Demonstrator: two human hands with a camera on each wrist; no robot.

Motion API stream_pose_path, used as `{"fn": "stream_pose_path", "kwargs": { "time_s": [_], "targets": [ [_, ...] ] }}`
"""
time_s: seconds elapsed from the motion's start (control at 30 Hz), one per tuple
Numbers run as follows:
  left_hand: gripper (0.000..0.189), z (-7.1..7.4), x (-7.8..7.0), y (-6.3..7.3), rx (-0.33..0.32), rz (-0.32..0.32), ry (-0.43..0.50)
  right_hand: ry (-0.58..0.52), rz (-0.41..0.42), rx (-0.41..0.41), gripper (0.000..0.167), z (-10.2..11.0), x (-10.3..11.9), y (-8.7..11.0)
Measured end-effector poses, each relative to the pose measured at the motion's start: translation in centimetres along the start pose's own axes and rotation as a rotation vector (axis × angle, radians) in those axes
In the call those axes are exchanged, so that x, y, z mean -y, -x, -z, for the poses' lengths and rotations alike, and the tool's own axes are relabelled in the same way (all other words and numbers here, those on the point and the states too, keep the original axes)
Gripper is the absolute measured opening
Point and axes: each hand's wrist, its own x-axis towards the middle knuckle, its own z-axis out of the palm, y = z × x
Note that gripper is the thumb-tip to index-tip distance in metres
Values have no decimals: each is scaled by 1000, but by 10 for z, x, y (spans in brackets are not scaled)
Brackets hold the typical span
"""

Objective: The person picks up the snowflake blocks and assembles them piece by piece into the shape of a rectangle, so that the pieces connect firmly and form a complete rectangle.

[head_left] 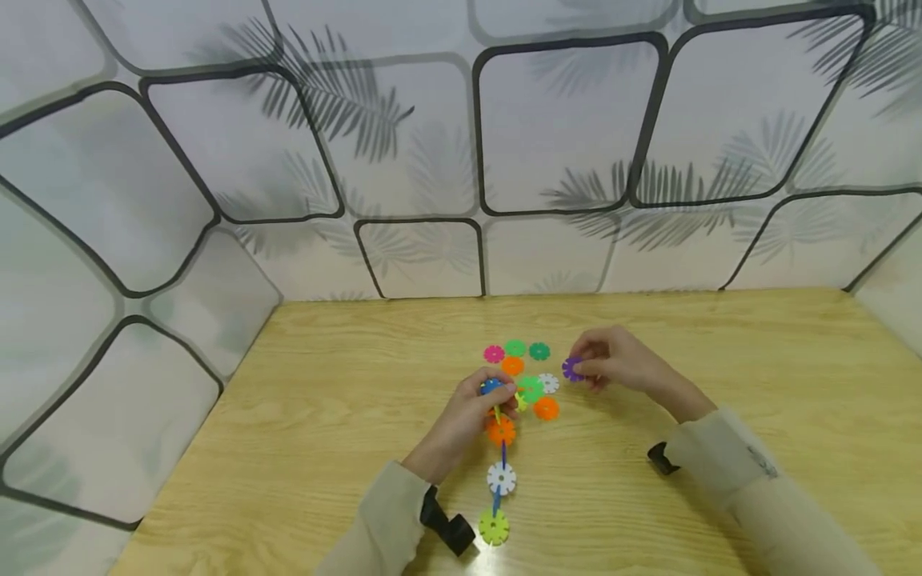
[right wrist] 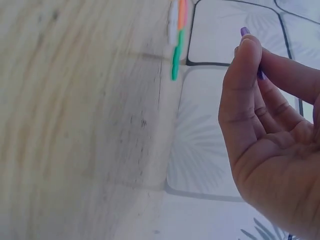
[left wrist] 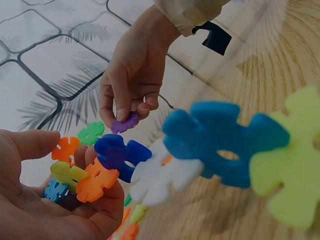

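My left hand (head_left: 468, 404) grips a chain of notched plastic discs, thumb and fingers about its blue disc (head_left: 491, 386). From there the chain runs toward me through an orange disc (head_left: 502, 430) and a white disc (head_left: 501, 478) to a yellow-green disc (head_left: 494, 528), with edge-on discs linking them. In the left wrist view, a small orange disc (left wrist: 65, 150) and a bright green disc (left wrist: 91, 133) show beyond the thumb. To the right, my right hand (head_left: 619, 360) pinches a single purple disc (head_left: 571, 369) between thumb and fingers; the fingers mostly cover it in the right wrist view.
Several loose discs lie on the wooden table (head_left: 346, 400) beyond and between the hands, among them a pink disc (head_left: 494, 354), a teal disc (head_left: 539, 351) and an orange disc (head_left: 546, 408). A patterned wall (head_left: 432, 256) borders the table's far side. Black straps (head_left: 450, 524) show at the sleeves.
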Motion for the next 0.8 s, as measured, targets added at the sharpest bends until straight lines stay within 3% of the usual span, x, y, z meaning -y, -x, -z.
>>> {"fn": "stream_pose_path", "kwargs": {
  "time_s": [0.4,0.6,0.8],
  "targets": [
    [13,0,-1,0,-12,13,-50,-158,-17,57,11,-16,4,13],
    [14,-1,-1,1,-14,6,-54,-193,44,66,1,-19,4,18],
    [16,-1,1,0,-9,4,-53,-218,134,64,5,-24,3,21]
  ]
}}
